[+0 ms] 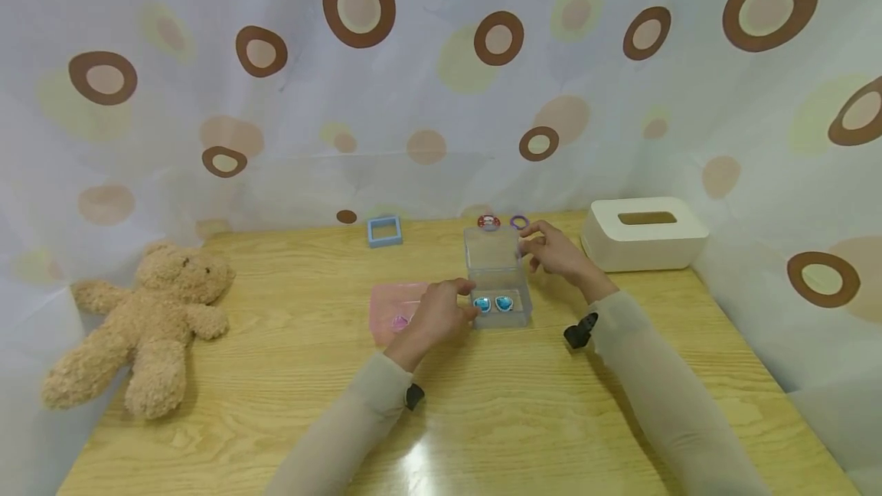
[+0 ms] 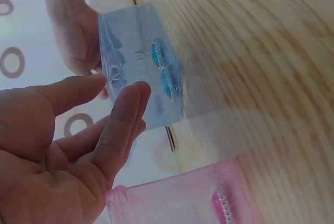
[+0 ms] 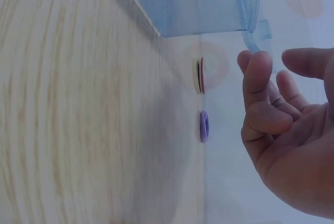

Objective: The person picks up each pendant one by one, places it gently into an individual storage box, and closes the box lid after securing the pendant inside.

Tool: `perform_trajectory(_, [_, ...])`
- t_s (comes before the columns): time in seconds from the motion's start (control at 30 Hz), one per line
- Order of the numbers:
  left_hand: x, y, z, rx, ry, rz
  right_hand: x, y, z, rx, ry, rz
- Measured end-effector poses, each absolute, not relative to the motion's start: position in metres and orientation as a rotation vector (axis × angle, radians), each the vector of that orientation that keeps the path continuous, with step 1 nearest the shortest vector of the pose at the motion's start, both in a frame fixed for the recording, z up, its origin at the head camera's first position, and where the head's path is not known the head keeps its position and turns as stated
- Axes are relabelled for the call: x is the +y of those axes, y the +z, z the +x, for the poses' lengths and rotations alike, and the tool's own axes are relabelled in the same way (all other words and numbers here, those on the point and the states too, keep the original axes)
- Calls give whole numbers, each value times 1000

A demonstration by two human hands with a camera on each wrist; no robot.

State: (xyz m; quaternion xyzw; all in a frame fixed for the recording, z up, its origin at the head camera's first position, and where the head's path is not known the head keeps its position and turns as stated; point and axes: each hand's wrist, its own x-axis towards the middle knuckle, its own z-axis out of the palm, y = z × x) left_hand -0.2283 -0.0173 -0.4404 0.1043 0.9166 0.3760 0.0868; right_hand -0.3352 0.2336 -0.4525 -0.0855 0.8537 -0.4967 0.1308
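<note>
A clear bluish plastic box [image 1: 499, 318] stands on the table with its lid [image 1: 492, 249] raised. Two blue gems with sparkling rims [image 1: 504, 303] lie inside it. At the box's left side is my left hand [image 1: 439, 312], thumb and fingers apart and extended; whether the tips touch the wall I cannot tell. My right hand [image 1: 551, 251] is at the lid's right edge, fingers bent and thumb apart, with no pinch visible in the right wrist view. Partly behind my left hand sits a pink translucent box [image 2: 172, 198] holding a pink gem [image 2: 222, 205] with a sparkling rim.
Along the back edge lie a blue square frame [image 1: 384, 232], a red patterned oval piece [image 1: 488, 222] and a purple ring [image 3: 204, 127]. A white tissue box [image 1: 644, 247] stands at the back right. A teddy bear [image 1: 151, 320] leans at the far left. A patterned curtain [image 1: 413, 98] hangs behind.
</note>
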Motion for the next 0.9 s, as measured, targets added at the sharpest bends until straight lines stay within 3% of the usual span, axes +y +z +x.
perform_trajectory(0.9, [-18, -439, -229, 2731, 1102, 323, 242, -428, -318, 2431, -1472, -392])
